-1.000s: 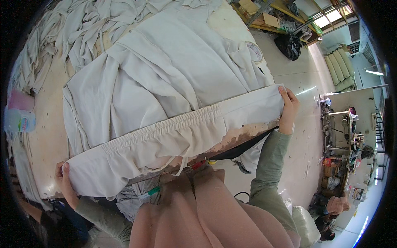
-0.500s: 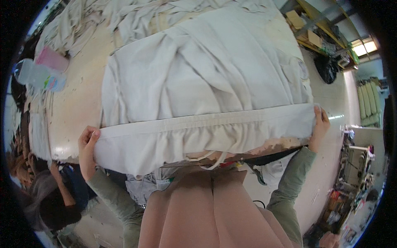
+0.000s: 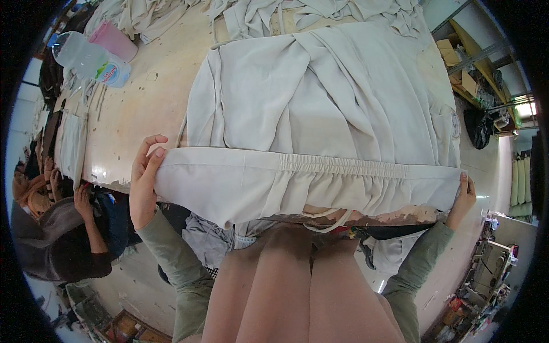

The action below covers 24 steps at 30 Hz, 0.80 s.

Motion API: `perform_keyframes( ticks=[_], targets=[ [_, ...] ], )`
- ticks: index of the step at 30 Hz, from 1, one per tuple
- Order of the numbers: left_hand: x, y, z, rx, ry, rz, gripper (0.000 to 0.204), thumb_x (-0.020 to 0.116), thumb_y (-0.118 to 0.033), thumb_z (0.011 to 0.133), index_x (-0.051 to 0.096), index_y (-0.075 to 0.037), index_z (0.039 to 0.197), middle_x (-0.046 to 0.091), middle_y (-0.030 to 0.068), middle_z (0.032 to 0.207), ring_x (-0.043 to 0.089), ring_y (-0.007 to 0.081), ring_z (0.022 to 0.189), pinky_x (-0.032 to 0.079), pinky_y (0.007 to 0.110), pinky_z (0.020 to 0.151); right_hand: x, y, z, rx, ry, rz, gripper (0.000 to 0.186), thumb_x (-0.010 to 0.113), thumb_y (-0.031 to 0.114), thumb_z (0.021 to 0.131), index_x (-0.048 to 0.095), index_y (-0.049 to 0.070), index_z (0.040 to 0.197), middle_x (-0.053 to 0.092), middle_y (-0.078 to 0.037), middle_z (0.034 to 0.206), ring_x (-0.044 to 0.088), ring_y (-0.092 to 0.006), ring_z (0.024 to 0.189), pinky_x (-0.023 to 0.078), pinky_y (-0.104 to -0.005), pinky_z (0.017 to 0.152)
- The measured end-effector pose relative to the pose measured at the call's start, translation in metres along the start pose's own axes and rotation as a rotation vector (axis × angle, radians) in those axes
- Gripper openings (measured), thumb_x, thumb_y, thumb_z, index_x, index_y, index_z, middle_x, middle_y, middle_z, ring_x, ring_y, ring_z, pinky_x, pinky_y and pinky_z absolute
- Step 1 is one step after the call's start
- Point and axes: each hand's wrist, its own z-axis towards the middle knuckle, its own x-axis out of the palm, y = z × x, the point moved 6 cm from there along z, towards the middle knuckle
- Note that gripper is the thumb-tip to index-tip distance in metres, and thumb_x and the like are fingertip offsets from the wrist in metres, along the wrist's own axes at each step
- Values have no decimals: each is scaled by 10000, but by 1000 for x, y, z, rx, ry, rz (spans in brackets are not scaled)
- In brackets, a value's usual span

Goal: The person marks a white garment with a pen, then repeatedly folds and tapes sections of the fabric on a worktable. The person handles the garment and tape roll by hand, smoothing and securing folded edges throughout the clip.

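An off-white garment waistband (image 3: 343, 186) with a gathered elastic middle and a hanging drawstring stretches along the front edge of the worn table (image 3: 131, 114). At its left end my left hand (image 3: 147, 174) pinches the fabric with thumb on top and index finger raised. At the right end my right hand (image 3: 464, 194) grips the band's corner, fingers closed on it. Just beyond, a pile of pale folded fabric (image 3: 291, 86) lies on the tabletop.
A pink container (image 3: 114, 40) and plastic bottle (image 3: 97, 66) stand back left; loose fabric (image 3: 309, 14) lies behind. At left, co-workers (image 3: 57, 234) work by the table. Shelves (image 3: 474, 74) and a black bag (image 3: 477, 128) are at right.
The waistband has gone from slanting to nearly level, my left hand rising and my right hand lowering in view. The whole scene has shifted as the camera turned.
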Motion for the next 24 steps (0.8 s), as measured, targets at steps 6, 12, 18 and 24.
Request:
perform_keyframes(
  ticks=[6,12,18,24],
  targets=[
    [0,8,4,31,-23,37,215,573,-193,909,556,-83,1093,527,-36,798,426,23,694,328,154,614,5,14,-12,-39,-4,-64,380,639,302,857,657,-54,990,665,-104,875,567,-154,781,445,-263,738],
    [-3,20,9,18,-44,96,206,577,-208,909,573,-83,1073,530,-33,820,425,37,748,326,171,672,8,6,-13,46,2,22,400,628,315,858,643,-53,1013,668,-106,868,572,-159,768,444,-268,751],
    [-5,41,21,89,-67,82,185,574,-196,912,581,-56,1033,579,9,903,481,73,840,360,196,787,11,14,-16,-164,-39,-215,416,626,369,852,654,-19,1000,673,-149,886,590,-217,791,450,-301,768],
    [-25,66,32,178,-94,15,164,556,-166,925,580,-22,1000,574,13,979,498,84,919,366,215,855,23,29,-24,-254,1,-355,493,677,398,805,616,8,1100,590,-165,1089,553,-308,1042,412,-364,903]
  ],
)
